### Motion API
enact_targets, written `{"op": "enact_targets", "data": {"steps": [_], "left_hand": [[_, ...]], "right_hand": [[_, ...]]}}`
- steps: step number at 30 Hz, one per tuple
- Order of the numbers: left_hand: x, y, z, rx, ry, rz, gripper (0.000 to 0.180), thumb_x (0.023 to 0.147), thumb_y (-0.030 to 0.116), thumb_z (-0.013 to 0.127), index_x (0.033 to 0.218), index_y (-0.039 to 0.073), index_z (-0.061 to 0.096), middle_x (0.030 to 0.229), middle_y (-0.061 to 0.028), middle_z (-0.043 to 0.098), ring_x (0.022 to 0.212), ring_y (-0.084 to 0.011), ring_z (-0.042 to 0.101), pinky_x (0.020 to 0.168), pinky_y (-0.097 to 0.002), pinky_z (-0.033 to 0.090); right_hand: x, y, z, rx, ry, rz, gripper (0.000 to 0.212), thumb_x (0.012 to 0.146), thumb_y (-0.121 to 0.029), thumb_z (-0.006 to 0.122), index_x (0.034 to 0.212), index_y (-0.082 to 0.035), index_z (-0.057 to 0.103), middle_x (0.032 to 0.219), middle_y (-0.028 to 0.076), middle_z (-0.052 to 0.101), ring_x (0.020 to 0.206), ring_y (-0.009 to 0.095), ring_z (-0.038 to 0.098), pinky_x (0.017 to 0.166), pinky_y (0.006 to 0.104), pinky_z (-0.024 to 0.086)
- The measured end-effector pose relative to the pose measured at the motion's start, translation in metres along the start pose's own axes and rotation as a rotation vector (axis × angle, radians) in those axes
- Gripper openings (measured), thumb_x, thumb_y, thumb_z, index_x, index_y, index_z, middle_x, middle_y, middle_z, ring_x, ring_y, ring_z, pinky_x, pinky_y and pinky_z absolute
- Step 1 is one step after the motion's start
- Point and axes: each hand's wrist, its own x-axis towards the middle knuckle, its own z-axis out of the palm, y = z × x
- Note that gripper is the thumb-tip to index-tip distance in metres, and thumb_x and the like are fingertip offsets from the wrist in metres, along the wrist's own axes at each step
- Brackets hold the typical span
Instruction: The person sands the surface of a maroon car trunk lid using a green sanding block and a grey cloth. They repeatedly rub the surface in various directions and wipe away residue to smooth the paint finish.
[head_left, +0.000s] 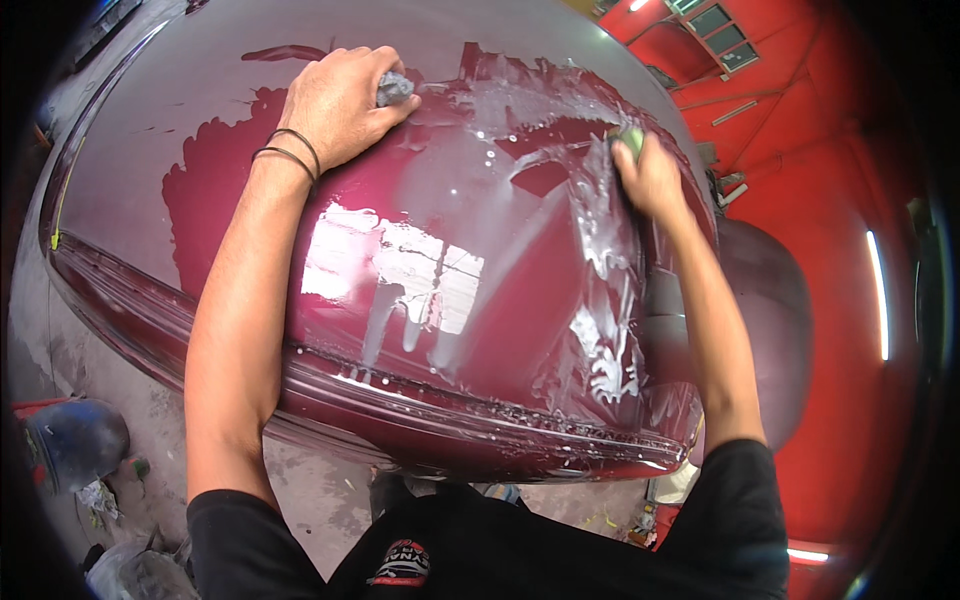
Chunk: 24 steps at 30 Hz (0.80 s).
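A dark red car roof [530, 330] spreads out in front of me, partly wet, with milky grey liquid and white suds [605, 360] over its middle and right. My left hand [340, 105] rests on the far part of the panel, fingers curled round a crumpled grey cloth or sponge [395, 89]. Two thin dark bands circle that wrist. Toward the right edge of the panel, my right hand [652, 175] grips a small green pad [628, 138] against the soapy surface. The hand is slightly blurred, and its fingertips are partly hidden.
A trim rail [480, 410] runs along the panel's near edge. On the left floor sit a dark blue rounded object [80, 440] and crumpled plastic [140, 575]. A red wall [840, 180] with a light tube [878, 295] stands at the right.
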Motion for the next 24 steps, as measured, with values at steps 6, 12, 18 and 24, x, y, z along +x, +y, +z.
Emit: {"op": "enact_targets", "data": {"steps": [6, 12, 18, 24], "left_hand": [[-0.007, -0.012, 0.004, -0.004, 0.004, 0.012, 0.038, 0.097, 0.041, 0.082, 0.116, 0.009, 0.074, 0.106, -0.01, 0.077, 0.104, -0.033, 0.073, 0.094, -0.0486, 0.059], [-0.006, -0.017, -0.003, 0.028, -0.008, -0.024, 0.037, 0.097, 0.041, 0.082, 0.114, 0.01, 0.074, 0.104, -0.0092, 0.076, 0.103, -0.0326, 0.072, 0.093, -0.049, 0.058], [0.004, 0.002, 0.005, -0.025, 0.006, 0.002, 0.037, 0.098, 0.042, 0.082, 0.114, 0.01, 0.073, 0.104, -0.0091, 0.076, 0.103, -0.0324, 0.073, 0.093, -0.049, 0.058], [-0.002, -0.017, 0.003, 0.011, -0.003, -0.014, 0.038, 0.097, 0.043, 0.082, 0.114, 0.01, 0.074, 0.105, -0.0097, 0.077, 0.105, -0.0327, 0.073, 0.094, -0.0486, 0.059]], "right_hand": [[0.052, -0.006, 0.02, -0.075, -0.064, -0.007, 0.062, 0.108, -0.052, 0.064, 0.119, 0.009, 0.064, 0.106, 0.037, 0.076, 0.107, 0.054, 0.074, 0.094, 0.0597, 0.058], [-0.071, -0.09, -0.03, 0.075, -0.098, -0.131, 0.047, 0.109, -0.041, 0.069, 0.113, 0.004, 0.057, 0.098, 0.03, 0.072, 0.096, 0.052, 0.074, 0.085, 0.0569, 0.059], [0.081, -0.025, 0.014, -0.09, -0.028, -0.023, 0.06, 0.108, -0.05, 0.066, 0.117, 0.009, 0.063, 0.106, 0.036, 0.076, 0.104, 0.054, 0.074, 0.092, 0.06, 0.058], [0.038, -0.077, 0.006, 0.029, -0.084, -0.096, 0.056, 0.107, -0.048, 0.068, 0.117, 0.007, 0.062, 0.105, 0.036, 0.075, 0.103, 0.054, 0.074, 0.093, 0.0592, 0.058]]}}
